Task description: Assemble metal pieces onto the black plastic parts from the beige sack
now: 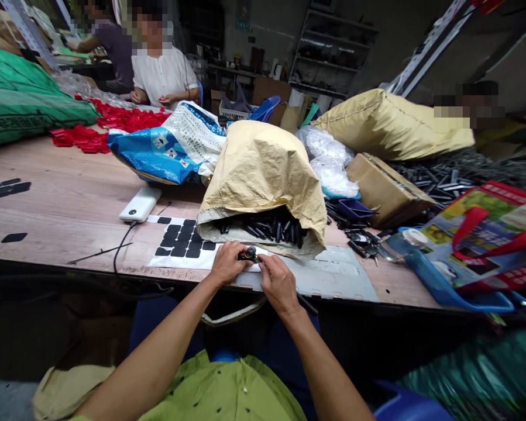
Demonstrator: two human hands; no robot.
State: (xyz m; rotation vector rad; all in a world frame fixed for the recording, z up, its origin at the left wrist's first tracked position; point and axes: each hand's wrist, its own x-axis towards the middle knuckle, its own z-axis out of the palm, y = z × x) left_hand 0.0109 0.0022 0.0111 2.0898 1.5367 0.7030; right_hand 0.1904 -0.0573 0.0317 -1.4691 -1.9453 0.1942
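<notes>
A small black part with a rounded end is held between my two hands at the table's front edge. My left hand grips it from the left, fingers closed. From the other side, the thumb and fingertips of my right hand pinch its right end; what exactly they hold there is too small to make out. Just beyond my hands lies an open yellowish sack, its mouth towards me, with many slim black pieces inside. Left of my hands is a white sheet with rounded black squares.
A white power bank with a black cable lies left. Behind are a blue-and-white sack and red pieces. To the right stand a wooden box, a clear bottle and a colourful bag. Other people sit across the table.
</notes>
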